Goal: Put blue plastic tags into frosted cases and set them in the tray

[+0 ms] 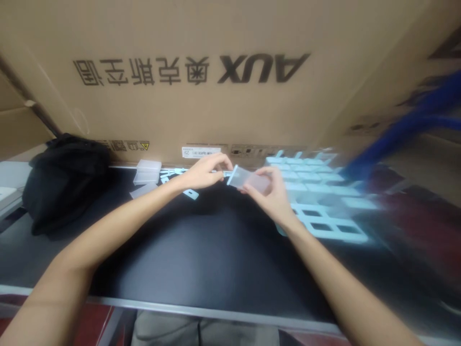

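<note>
My right hand [275, 194] is closed around a translucent plastic box [248, 179], held tilted above the table. A pale blue rim [232, 175] runs along the box's left end. Close to that rim is my left hand [207, 171], its fingers curled in toward the thumb. Thin pale blue bits show by its fingertips; whether it grips them I cannot make out. Left of it lie several thin pale blue plastic pieces [190, 193] and another translucent box [147, 171]. To the right of my right hand stands a pale blue rack [333, 224] with square openings, blurred.
A large cardboard carton [187, 115] with upside-down lettering stands along the back of the black table [194, 269]. Black cloth or a bag [66, 180] lies at the left. A blurred blue bar [403, 122] slants in at the right. The table's metal edge [201, 312] runs along the front.
</note>
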`<state>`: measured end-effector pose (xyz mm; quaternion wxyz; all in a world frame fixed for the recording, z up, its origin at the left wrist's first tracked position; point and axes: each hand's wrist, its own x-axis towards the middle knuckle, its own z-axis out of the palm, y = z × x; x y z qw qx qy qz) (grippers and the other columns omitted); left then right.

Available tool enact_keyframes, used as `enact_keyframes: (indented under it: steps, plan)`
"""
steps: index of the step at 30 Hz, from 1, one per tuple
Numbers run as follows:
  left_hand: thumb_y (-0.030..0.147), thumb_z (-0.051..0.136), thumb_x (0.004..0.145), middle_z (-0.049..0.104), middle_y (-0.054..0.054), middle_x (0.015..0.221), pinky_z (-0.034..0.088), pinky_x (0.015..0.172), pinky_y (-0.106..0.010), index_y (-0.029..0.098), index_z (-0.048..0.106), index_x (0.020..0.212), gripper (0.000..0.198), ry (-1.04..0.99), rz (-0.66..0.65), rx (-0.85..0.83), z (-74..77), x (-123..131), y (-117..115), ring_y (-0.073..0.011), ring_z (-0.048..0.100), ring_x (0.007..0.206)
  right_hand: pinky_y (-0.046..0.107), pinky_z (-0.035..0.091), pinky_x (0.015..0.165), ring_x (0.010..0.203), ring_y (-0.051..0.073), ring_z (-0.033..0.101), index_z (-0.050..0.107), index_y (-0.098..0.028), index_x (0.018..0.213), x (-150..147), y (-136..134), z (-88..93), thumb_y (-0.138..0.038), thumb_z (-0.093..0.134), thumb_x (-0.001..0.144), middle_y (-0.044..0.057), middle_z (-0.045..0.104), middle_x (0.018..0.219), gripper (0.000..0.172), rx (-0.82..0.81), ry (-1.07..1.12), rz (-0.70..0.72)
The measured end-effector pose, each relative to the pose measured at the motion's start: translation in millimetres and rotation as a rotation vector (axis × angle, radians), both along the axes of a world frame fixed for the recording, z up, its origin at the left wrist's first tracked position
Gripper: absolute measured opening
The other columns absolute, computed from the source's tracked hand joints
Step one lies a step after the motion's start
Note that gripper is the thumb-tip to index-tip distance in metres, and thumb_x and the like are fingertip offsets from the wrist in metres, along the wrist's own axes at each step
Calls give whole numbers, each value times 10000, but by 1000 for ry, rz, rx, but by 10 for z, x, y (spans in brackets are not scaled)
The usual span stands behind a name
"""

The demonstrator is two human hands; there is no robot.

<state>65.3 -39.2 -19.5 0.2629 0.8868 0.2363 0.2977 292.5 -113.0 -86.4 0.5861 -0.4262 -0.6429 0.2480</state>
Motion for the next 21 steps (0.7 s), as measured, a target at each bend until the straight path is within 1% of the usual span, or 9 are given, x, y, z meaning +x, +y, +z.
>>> enact_keyframes:
  steps: [2,3,5,8,11,15,17,18,21]
  plan:
    - [113,473,763,632,-30,958,501,708,-321,193,563,998,264,-28,-4,-90,23,11,-19,-143,577,728,443,617,782,894,241,678,487,-283,1076,-60,-11,-26,-472,785,833,55,583,1087,428,24,-55,4]
    - [125,462,756,617,-31,946,503,715,-329,195,545,1001,268,-52,0,-109,29,24,-29,-151,562,739,445,611,801,922,248,674,504,-278,1080,-92,-20,-39,-473,781,838,61,589,1090,416,29,-75,10]
    - [145,444,751,596,-45,963,514,790,-369,197,525,998,265,-100,18,-102,25,63,-56,-178,557,826,439,605,805,914,247,684,511,-273,1086,-156,-44,-65,-478,764,862,58,610,1063,395,3,-76,63]
    - [162,429,737,587,-67,1042,499,944,-434,200,510,993,271,-178,51,-91,-13,143,-114,-213,553,983,427,604,802,849,228,717,476,-273,1089,-239,-79,-101,-490,732,904,36,653,1006,384,-87,-30,187]
    - [176,428,748,596,-80,1121,477,1038,-451,210,486,1007,268,-234,47,-149,-54,223,-186,-222,554,1073,431,601,851,937,237,732,460,-274,1095,-303,-101,-125,-514,749,889,45,690,1036,429,-103,-22,241]
    - [193,421,799,598,-108,1185,496,1053,-444,214,457,1051,255,-253,-35,-214,-46,299,-274,-235,570,1140,449,593,919,1026,241,731,426,-288,1206,-355,-134,-102,-528,744,894,55,724,1079,506,-132,5,329]
    - [209,428,825,590,-127,1238,501,1055,-449,211,447,1127,303,-269,-85,-219,-17,312,-306,-250,571,1195,456,585,922,1014,239,728,395,-296,1290,-354,-155,-59,-526,733,909,49,726,1076,559,-106,-4,331]
    - [219,437,837,586,-136,1266,499,1063,-455,209,438,1173,336,-282,-100,-213,-1,309,-319,-258,567,1226,451,585,897,990,239,725,392,-297,1315,-344,-166,-30,-524,728,914,47,722,1069,571,-77,-25,312]
    - [261,470,883,578,-144,1333,480,1089,-471,217,402,1285,409,-334,-93,-179,32,256,-357,-278,545,1305,413,562,772,909,235,693,467,-290,1290,-277,-189,78,-531,704,930,59,694,1073,494,23,-141,212]
